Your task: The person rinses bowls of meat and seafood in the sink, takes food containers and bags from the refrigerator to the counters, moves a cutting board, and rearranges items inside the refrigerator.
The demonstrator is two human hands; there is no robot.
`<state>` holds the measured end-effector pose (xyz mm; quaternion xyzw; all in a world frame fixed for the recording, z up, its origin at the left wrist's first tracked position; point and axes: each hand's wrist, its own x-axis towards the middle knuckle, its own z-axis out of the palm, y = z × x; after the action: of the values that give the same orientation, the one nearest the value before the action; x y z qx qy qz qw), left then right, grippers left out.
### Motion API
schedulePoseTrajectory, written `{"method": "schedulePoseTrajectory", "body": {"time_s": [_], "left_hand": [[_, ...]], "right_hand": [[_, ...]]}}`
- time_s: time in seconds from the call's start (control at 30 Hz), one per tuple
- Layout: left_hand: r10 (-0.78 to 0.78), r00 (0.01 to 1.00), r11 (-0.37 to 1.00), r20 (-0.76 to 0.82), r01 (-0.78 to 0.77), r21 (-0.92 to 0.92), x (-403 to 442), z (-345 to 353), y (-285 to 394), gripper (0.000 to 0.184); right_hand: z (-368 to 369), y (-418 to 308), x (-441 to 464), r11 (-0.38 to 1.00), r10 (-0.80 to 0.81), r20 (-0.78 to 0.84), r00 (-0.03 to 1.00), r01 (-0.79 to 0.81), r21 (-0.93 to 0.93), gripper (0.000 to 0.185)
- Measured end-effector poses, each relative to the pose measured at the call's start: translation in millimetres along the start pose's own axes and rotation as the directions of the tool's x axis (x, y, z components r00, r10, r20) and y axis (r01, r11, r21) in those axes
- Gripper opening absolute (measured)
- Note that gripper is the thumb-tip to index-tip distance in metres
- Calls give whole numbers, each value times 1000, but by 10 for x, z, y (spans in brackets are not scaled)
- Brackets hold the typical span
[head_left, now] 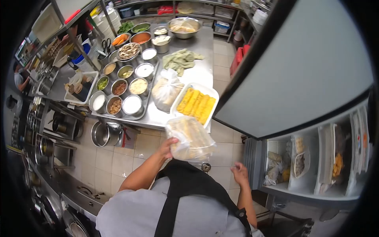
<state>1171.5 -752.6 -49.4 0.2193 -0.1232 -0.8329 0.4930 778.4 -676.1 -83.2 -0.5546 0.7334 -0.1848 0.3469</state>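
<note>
My left hand (169, 148) is closed on the edge of a clear plastic bag (190, 138) of pale food, held in front of my apron. Just beyond the bag, a white tray (213, 96) of yellow rolls (196, 105) sits at the corner of the steel table. Beside the tray stands another knotted plastic bag (167, 91) with light brown contents. Low on the right, my right hand (239, 173) is in the air near the open fridge, fingers loosely bent and apart, with nothing visible in it.
Several metal pots of ingredients (131, 105) crowd the steel table (202, 59), with a green cloth (181, 60) behind the bag. The fridge door (300, 67) stands open on the right above shelves of packed food (279, 168). A metal pot (101, 134) is below the table. Another person (19, 80) is far left.
</note>
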Motion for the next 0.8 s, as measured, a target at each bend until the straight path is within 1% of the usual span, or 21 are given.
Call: {"method": "schedulePoseTrajectory", "body": {"time_s": [0.07, 0.1, 0.13, 0.2, 0.23, 0.27, 0.33, 0.37, 0.43, 0.57, 0.67, 0.8], "left_hand": [[85, 993, 995, -83, -80, 59, -304, -378, 278, 73], [123, 985, 989, -123, -112, 96, -405, -525, 405, 75], [135, 981, 989, -137, -126, 72, -493, -586, 503, 75], [156, 974, 988, -162, -154, 26, -663, -667, 677, 76], [179, 970, 984, -163, -179, 17, -703, -721, 717, 76], [188, 971, 981, -150, -194, -25, -729, -751, 719, 75], [207, 970, 970, -126, -220, -106, -742, -757, 737, 73], [218, 965, 966, -147, -235, -105, -737, -791, 716, 74], [257, 955, 957, -145, -273, -103, -740, -767, 738, 74], [303, 941, 941, -149, -320, -106, -740, -708, 850, 75], [310, 942, 940, -130, -324, -108, -744, -781, 900, 75], [300, 945, 946, -132, -313, -87, -772, -860, 1011, 75]], "right_hand": [[-5, -798, 384, 969, -248, -59, 967, 248, -14, 39], [13, -1285, 587, 965, -262, -43, 964, 262, -5, 35], [40, -1783, 770, 961, -276, -28, 961, 277, 8, 32], [198, -2749, 1116, 930, -361, 15, 932, 359, 79, 29], [353, -3134, 1302, 906, -424, 37, 905, 423, 27, 32], [509, -3486, 1488, 898, -422, 109, 900, 432, -88, 37], [998, -3937, 1889, 861, -452, 73, 889, 456, -224, 41], [1167, -4135, 2011, 877, -373, 133, 918, 396, -272, 42], [1403, -4423, 2179, 887, -195, 232, 953, 272, -373, 45], [1595, -4459, 2295, 885, -201, 191, 961, 262, -386, 40], [1729, -4413, 2432, 917, -223, 160, 962, 263, -300, 39], [1822, -4331, 2571, 946, -294, 127, 947, 307, -100, 37]]}}
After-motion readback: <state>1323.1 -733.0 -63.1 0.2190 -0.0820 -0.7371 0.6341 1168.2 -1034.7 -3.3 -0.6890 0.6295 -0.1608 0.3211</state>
